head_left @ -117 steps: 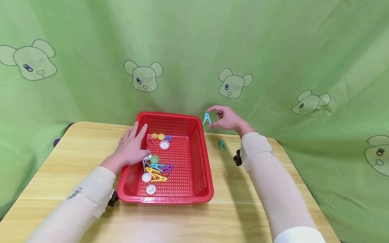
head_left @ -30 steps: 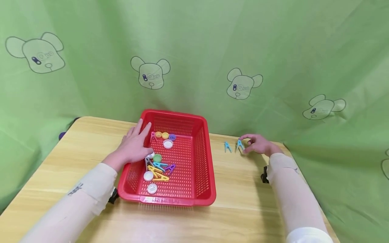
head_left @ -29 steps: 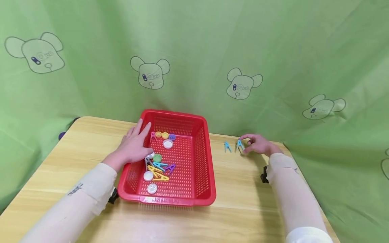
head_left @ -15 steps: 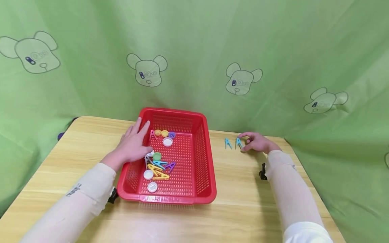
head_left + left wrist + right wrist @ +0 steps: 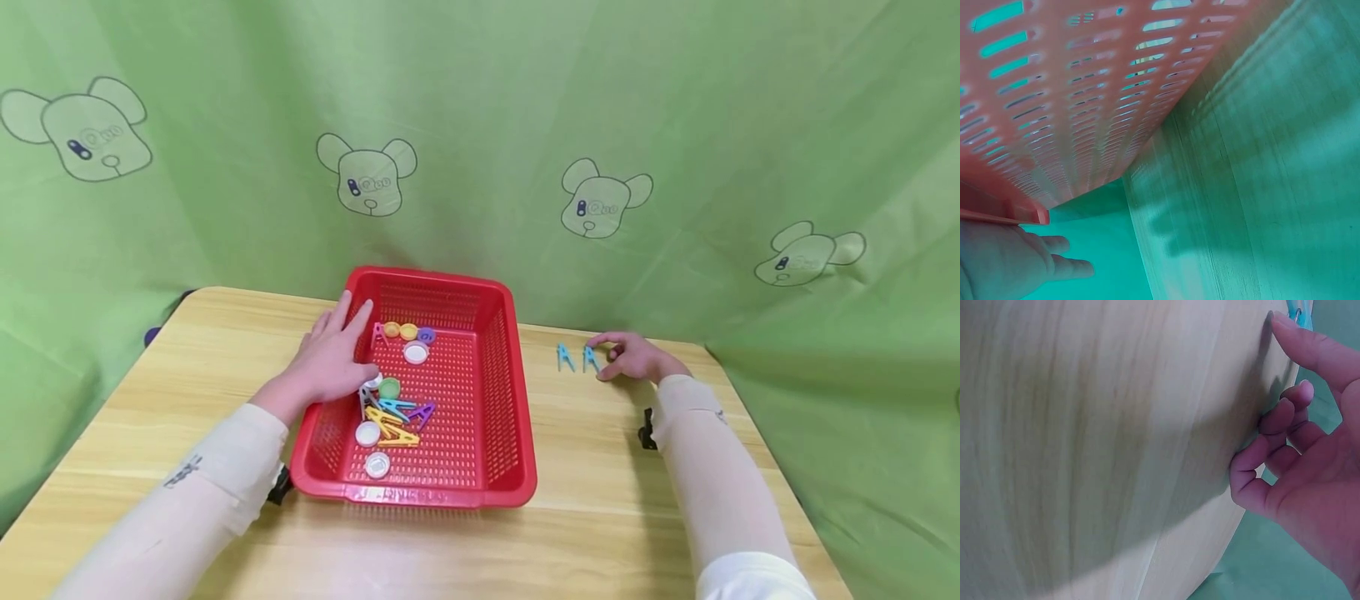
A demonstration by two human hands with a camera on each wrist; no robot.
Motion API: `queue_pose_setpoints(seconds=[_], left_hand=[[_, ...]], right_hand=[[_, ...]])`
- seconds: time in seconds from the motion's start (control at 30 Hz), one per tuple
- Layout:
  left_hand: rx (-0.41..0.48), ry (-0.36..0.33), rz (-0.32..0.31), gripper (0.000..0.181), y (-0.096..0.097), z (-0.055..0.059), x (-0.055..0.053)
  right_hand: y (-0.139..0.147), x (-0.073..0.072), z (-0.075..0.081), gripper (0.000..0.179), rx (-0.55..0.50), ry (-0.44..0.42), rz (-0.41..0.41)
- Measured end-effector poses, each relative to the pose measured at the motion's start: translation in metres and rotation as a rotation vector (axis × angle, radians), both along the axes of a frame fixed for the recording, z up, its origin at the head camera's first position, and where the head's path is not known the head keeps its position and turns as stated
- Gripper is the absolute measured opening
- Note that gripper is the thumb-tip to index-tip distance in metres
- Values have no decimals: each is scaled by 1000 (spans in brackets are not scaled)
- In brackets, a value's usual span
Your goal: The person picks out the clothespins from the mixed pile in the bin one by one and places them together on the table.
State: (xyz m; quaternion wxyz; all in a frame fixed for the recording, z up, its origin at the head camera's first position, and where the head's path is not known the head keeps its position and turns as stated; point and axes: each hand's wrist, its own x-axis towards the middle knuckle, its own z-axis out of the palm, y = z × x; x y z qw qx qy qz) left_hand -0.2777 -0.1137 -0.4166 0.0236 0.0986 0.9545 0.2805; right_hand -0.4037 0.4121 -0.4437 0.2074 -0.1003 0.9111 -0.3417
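My left hand (image 5: pixel 324 360) rests on the left rim of a red plastic basket (image 5: pixel 517 450), fingers straight and spread, thumb reaching over the inside. In the left wrist view its fingers (image 5: pixel 1072 267) extend past the rim. At the table's back right, my right hand (image 5: pixel 633 357) pinches a blue clothespin (image 5: pixel 591 359) between thumb and index finger, close over the tabletop. Another blue clothespin (image 5: pixel 566 357) lies just left of it, pointing the same way. In the right wrist view only part of a blue clothespin (image 5: pixel 1300 314) shows beyond the thumb; the other fingers are curled.
Inside the basket lie yellow clothespins (image 5: pixel 399 438), a purple clothespin (image 5: pixel 422 414), a pink clothespin (image 5: pixel 378 335) and several round caps, including a green cap (image 5: pixel 389 388) and a white cap (image 5: pixel 416 352). A green patterned cloth (image 5: pixel 480 150) hangs behind the wooden table (image 5: pixel 585 500).
My right hand has carried a blue clothespin from beside the basket's back right corner down to the table, then shifted it slightly left, nearer the other one. My left hand stays on the rim.
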Motion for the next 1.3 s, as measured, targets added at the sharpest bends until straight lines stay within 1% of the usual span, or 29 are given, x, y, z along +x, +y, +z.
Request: queue_pose_setpoints(seconds=[0.13, 0.27, 0.43, 0.63, 0.87, 0.97, 1.1, 1.3], left_hand=[[2, 0, -2, 98, 1, 1, 1], [2, 2, -2, 98, 2, 2, 1], [12, -4, -3, 98, 3, 3, 2], [23, -4, -6, 99, 4, 3, 1], [27, -3, 0, 98, 2, 3, 2], [23, -4, 0, 98, 1, 4, 2], [20, 2, 0, 97, 0, 4, 3], [26, 1, 3, 98, 0, 3, 2]], right_hand=[[0, 4, 1, 65, 0, -5, -6], [0, 8, 1, 67, 10, 17, 2], [3, 10, 3, 71, 16, 30, -14], [4, 10, 12, 75, -10, 15, -30], [-2, 4, 33, 74, -41, 4, -43], [-8, 3, 45, 71, -35, 22, -23], [-16, 1, 61, 73, -19, 50, -1], [-30, 0, 80, 74, -8, 83, -2]])
